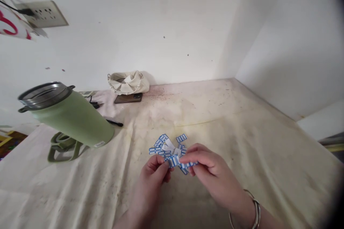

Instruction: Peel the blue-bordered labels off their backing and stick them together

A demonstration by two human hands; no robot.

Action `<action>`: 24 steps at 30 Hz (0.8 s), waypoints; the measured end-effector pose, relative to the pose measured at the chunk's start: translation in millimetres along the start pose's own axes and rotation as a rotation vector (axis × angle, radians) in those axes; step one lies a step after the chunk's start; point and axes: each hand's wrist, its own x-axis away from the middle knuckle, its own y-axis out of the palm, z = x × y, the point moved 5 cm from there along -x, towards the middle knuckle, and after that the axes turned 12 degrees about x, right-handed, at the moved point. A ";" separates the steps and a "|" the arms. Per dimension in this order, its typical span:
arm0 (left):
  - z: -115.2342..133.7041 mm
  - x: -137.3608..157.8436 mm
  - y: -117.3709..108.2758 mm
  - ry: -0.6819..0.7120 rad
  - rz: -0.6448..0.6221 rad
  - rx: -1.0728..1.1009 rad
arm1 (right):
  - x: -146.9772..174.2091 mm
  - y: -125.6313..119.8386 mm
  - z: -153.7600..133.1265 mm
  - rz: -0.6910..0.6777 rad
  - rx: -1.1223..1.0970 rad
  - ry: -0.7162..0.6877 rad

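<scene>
Between thumb and fingers, my left hand (153, 177) pinches one end of a small sheet of blue-bordered white labels (173, 161). My right hand (215, 171) is closed at the other end of these labels, its index finger lying across them and more blue-edged labels showing under its fingers. Just beyond both hands, a loose pile of similar label pieces (157, 150) lies on the cloth, with plain white paper scraps (168, 145) among it. One separate label piece (181, 138) rests at the pile's far right. The fingers partly cover the held labels.
At left stand a green tumbler (77, 118) without its lid and a green handled lid (64, 146). A black pen (114, 122), phone (127, 98) and cream bag (143, 82) lie farther back. A creased cloth (242, 143) covers the table, against white walls.
</scene>
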 end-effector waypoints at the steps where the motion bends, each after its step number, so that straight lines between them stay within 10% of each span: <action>1: 0.9 1.9 1.4 0.003 -0.013 -0.014 | 2.1 4.6 0.9 -0.028 -0.028 0.020; 24: 9.3 7.1 11.8 0.050 -0.067 -0.234 | 2.4 24.8 25.3 -0.135 0.111 0.267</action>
